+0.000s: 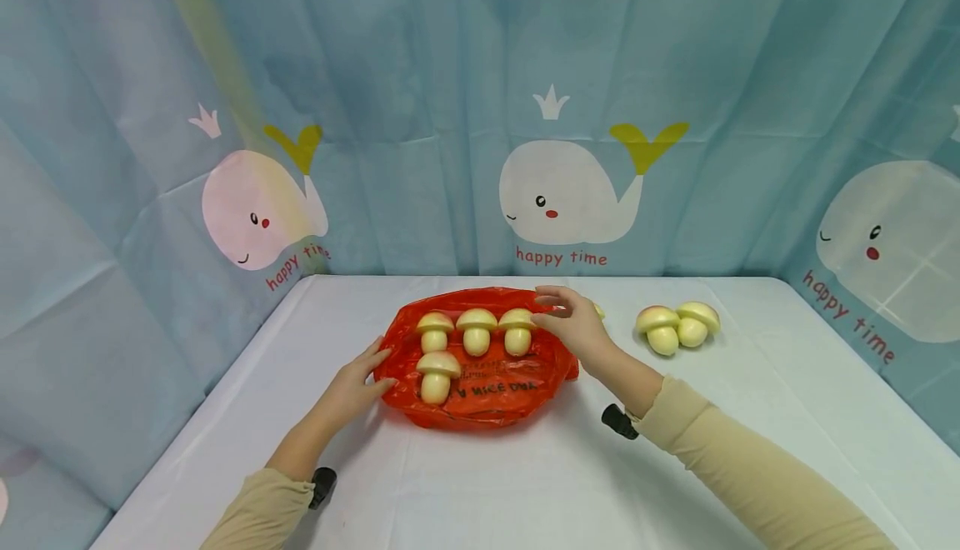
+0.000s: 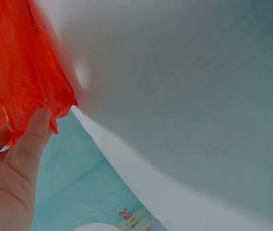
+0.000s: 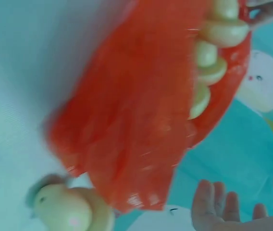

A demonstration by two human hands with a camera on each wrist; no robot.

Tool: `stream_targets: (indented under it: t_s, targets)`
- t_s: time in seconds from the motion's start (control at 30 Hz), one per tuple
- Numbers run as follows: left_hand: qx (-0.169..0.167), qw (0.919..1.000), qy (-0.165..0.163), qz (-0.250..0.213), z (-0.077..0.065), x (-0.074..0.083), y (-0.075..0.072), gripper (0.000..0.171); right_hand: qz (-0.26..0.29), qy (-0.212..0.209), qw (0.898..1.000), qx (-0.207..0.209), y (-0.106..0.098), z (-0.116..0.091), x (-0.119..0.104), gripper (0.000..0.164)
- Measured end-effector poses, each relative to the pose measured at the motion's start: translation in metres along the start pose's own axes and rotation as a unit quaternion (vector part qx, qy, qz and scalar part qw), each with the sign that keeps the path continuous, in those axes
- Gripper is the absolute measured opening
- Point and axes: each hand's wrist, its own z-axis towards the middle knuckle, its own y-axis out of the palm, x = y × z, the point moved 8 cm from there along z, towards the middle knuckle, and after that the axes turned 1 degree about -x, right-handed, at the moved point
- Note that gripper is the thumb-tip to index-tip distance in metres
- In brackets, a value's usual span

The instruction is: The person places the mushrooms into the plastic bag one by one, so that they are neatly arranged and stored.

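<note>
A red plastic bag [image 1: 480, 408] stands on the table with its mouth open upward. Several toy mushrooms [image 1: 476, 332], with pale stems and yellowish caps, lie inside it. My left hand [image 1: 348, 387] touches the bag's left edge, thumb and fingers extended and apart; the left wrist view has the thumb lying against the red plastic. Over the bag's right rim, beside the rightmost mushroom in the back row, hovers my right hand [image 1: 581, 335]. In the right wrist view, this hand [image 3: 230, 207] is spread with nothing between its fingers.
Two more toy mushrooms [image 1: 663, 331] lie together on the white table [image 1: 780, 417], right of the bag. Another mushroom [image 1: 599, 311] is mostly hidden behind my right hand. A light blue curtain [image 1: 420, 200] printed with whales surrounds the table's back and sides.
</note>
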Motion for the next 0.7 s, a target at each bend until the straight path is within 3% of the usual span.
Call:
stream_targets:
  t_s: [0.2,0.4,0.6,0.7]
  targets:
    - [-0.002,1.0000,-0.003,-0.006,-0.001,0.001,0.000,0.054,-0.003,-0.041,0.999,0.021,-0.017,-0.002,0.007,0.043]
    - [-0.002,1.0000,-0.001,-0.005,0.000,0.001,0.001,0.054,-0.026,-0.053,0.997,0.043,-0.032,-0.001,0.019,0.042]
    - [-0.003,1.0000,-0.005,-0.004,0.000,-0.002,0.002,0.055,-0.073,-0.074,0.993,0.053,-0.045,0.006,0.031,0.053]
    - [-0.003,1.0000,-0.005,-0.001,0.000,-0.002,0.002,0.055,-0.095,-0.063,0.992,0.046,-0.050,0.013,0.039,0.059]
